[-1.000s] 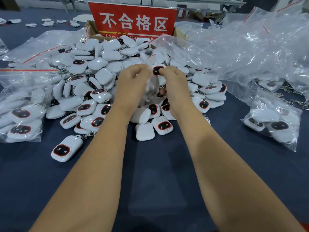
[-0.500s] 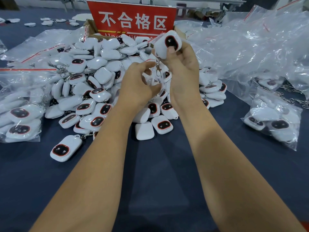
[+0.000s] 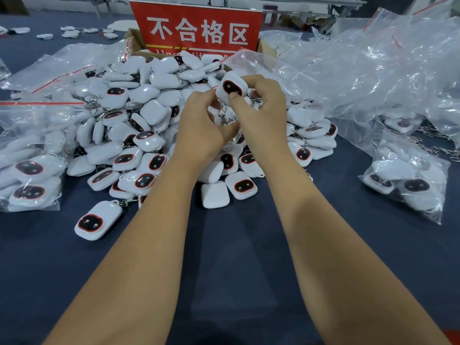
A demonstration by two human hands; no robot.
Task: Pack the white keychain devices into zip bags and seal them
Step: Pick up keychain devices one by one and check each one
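The right hand (image 3: pixel 261 113) pinches a white device (image 3: pixel 231 87) above the pile (image 3: pixel 139 115) on the table (image 3: pixel 224 257). The left hand (image 3: pixel 201 128), fingers curled, touches its edge and grips a clear bag (image 3: pixel 232 131) beneath.

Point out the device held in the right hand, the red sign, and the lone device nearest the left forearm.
held device (image 3: pixel 232 87), head view, on its dark oval face.
red sign (image 3: pixel 199 31), head view, among its white characters.
lone device (image 3: pixel 98 220), head view, on its white shell.
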